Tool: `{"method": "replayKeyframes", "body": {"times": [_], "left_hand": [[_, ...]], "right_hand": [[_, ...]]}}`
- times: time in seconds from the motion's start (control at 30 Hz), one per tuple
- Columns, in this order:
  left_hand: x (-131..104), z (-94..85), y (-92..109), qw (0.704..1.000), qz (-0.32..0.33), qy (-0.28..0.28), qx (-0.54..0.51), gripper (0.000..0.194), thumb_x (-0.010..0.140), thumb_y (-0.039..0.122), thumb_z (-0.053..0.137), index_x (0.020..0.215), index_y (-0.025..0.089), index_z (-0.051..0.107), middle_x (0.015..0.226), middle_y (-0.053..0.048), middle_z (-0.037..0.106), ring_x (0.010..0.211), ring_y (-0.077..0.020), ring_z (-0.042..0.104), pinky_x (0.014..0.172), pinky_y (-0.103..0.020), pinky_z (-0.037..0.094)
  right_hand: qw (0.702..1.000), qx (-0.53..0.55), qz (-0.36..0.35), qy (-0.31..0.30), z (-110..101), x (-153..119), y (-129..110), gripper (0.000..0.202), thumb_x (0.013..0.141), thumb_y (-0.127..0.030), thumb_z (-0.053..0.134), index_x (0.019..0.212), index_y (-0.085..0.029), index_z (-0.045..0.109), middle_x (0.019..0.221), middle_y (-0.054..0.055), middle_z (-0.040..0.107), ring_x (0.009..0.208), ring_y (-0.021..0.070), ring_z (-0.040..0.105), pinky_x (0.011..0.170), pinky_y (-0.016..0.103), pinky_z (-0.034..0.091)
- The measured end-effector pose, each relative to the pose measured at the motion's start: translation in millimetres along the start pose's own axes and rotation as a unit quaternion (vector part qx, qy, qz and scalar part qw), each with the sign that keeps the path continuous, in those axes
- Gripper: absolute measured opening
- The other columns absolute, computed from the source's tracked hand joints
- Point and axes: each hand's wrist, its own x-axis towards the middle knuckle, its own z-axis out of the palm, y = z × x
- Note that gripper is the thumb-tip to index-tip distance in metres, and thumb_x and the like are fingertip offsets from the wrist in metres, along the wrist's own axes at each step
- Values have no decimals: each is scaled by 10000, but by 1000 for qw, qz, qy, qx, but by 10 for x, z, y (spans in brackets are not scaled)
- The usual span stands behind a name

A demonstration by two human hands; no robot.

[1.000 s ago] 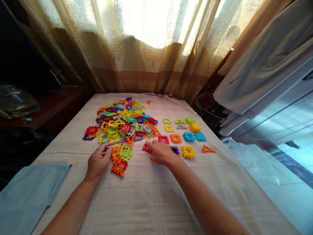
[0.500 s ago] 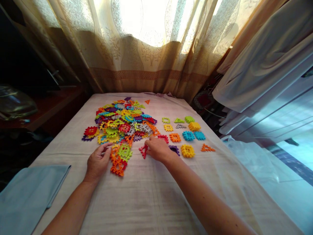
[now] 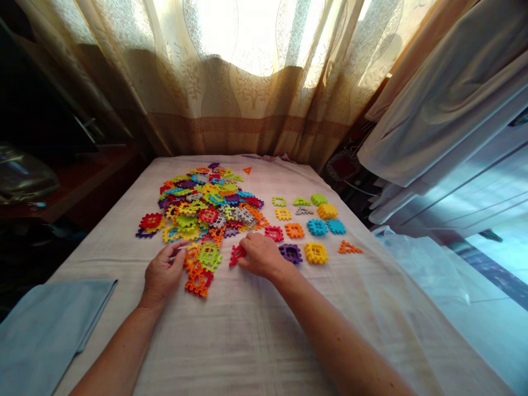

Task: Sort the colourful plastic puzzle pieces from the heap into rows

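Observation:
In my right hand (image 3: 260,255) a red toothed plastic building piece (image 3: 236,255) is pinched, just over or on the cloth; my fingers cover part of it. My left hand (image 3: 163,275) rests at the near left side of the pile, fingers loosely bent and apart, with nothing seen in them. Close beside it lie a lime green window piece (image 3: 209,254) and an orange triangular piece (image 3: 198,281). Beyond both hands spreads a heap of mixed colourful interlocking pieces (image 3: 210,201). A purple window piece (image 3: 291,253) lies just right of my right wrist.
Sorted pieces lie in loose rows on the right, among them an orange square (image 3: 294,230), a yellow window piece (image 3: 316,253) and a blue square (image 3: 336,226). A folded light blue cloth (image 3: 53,324) lies at the left edge. A curtain (image 3: 247,104) hangs behind the table.
My right hand has shifted slightly left with the red piece, which has turned in the fingers. More of the purple window piece now shows. My left hand stays in place.

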Motion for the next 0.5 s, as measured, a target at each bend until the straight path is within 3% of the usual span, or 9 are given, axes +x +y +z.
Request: {"method": "replayKeyframes", "body": {"times": [0.27,0.5], "left_hand": [[-5,-20,22,1000,1,-2,-1,415,772,480,501,1033,225,698,833,-15,733,670,-168,669,643,-244,527],[-5,-11,5,1000,-5,-4,6,438,775,495,493,1054,223,692,854,-24,734,669,-169,664,628,-248,519]], "right_hand": [[993,-11,98,59,-183,-73,428,275,857,-380,559,1059,-218,652,1050,79,661,997,214,593,808,287,437],[985,-43,159,52,-176,-177,766,313,888,-436,527,1018,-193,675,1042,96,674,990,220,607,783,284,431]]}}
